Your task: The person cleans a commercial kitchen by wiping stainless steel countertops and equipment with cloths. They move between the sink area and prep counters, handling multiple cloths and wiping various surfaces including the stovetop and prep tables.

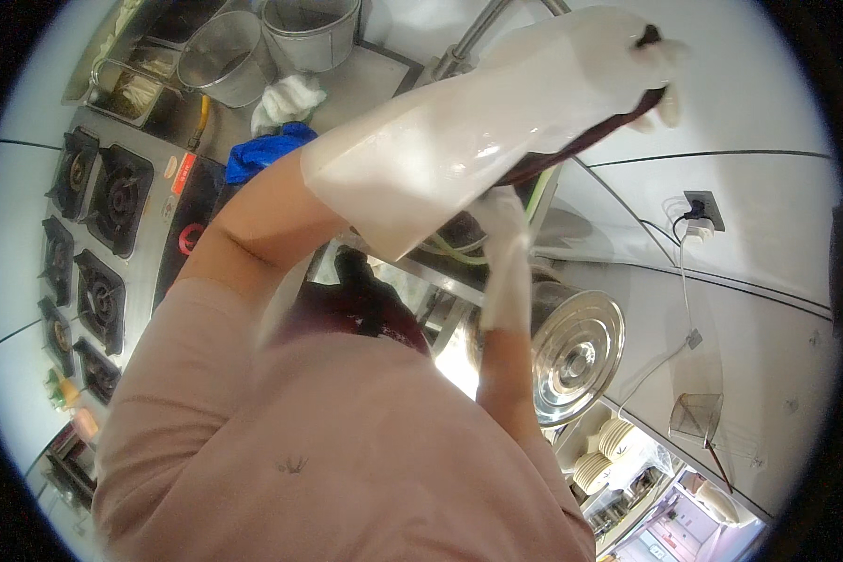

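Note:
My left hand is raised at the upper right in a long white glove, its fingers blurred. It grips a long, dark red, limp strip; whether this is cloth or meat I cannot tell. The strip slants down behind the glove's forearm. My right hand, in a white glove too, is low beside the strip's lower end. Its fingertips are partly hidden, so its hold is unclear. A pale green hose curves next to the right hand. Below the left glove shows part of a maroon apron.
Gas burners line the left counter. Mesh strainer buckets, a white cloth and a blue cloth lie beyond my left arm. A metal pipe rises behind. Right are a round steel lid, a wall socket and stacked plates.

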`<state>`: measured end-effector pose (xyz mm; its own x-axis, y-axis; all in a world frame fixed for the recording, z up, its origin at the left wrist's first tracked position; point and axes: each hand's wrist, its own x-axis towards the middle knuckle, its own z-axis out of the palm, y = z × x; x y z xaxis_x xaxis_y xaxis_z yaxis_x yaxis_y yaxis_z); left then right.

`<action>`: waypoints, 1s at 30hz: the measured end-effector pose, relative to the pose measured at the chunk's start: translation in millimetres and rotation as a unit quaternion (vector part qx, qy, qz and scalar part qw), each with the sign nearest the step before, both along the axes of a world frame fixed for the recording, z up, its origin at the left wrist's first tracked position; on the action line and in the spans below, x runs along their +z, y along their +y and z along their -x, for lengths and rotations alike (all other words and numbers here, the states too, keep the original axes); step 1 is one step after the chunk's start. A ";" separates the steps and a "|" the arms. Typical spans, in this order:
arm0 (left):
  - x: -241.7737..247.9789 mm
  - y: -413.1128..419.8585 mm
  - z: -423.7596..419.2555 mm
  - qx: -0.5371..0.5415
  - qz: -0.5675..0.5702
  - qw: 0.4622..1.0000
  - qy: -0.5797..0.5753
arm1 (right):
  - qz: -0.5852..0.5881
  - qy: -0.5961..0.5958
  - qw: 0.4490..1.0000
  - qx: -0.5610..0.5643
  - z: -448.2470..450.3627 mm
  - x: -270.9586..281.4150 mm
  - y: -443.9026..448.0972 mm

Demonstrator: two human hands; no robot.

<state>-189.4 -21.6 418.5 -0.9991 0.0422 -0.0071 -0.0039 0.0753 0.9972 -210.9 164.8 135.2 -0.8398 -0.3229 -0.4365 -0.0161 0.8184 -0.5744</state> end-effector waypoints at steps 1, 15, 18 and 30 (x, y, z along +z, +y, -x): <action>4.7 -0.5 -1.4 -0.004 0.002 1.000 0.025 | -0.041 -0.009 0.999 0.001 4.4 -20.6 -7.3; -294.0 -6.7 50.1 -0.051 0.324 0.944 -0.045 | -0.095 -0.042 0.968 -0.228 20.8 -70.0 22.7; -329.1 -10.4 25.0 -0.040 0.284 0.942 -0.173 | -0.160 -0.030 0.974 -0.160 12.4 -126.7 21.5; -362.9 -6.3 -61.7 0.103 -0.338 0.809 -0.470 | -0.009 -0.051 0.982 -0.183 19.6 -156.9 2.3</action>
